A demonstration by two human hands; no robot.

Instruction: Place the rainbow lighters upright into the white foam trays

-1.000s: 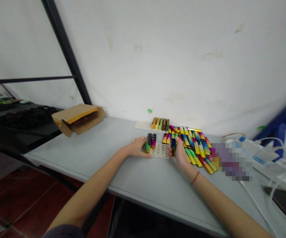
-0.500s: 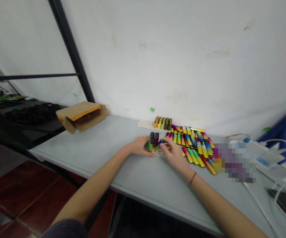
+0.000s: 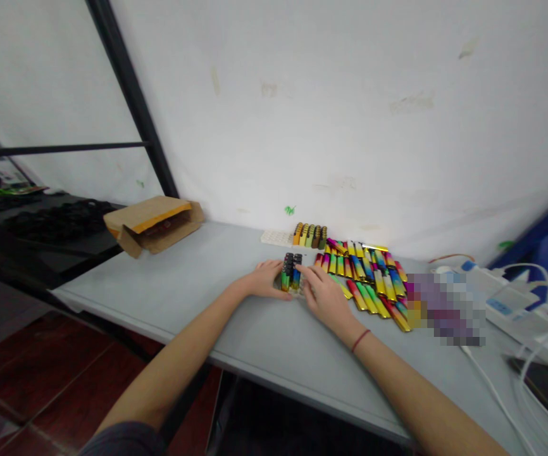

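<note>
A white tray with holes lies on the table before me. Two rows of lighters with black tops stand upright in its left part, a green and gold lighter and a blue lighter at the near ends. My left hand grips the left end of the tray, thumb at the near side and fingers round the far side. The fingers of my right hand are at the blue lighter from the right, covering much of the tray's right part.
Metallic rainbow lighters lie in rows at the right. Behind is another white tray with several lighters upright in it. An open cardboard box sits at the left. A power strip with white cables lies far right.
The blue lighter was tilted in my right hand and now stands upright in the tray beside the others. My right hand has shifted slightly left and down; my left hand stays.
</note>
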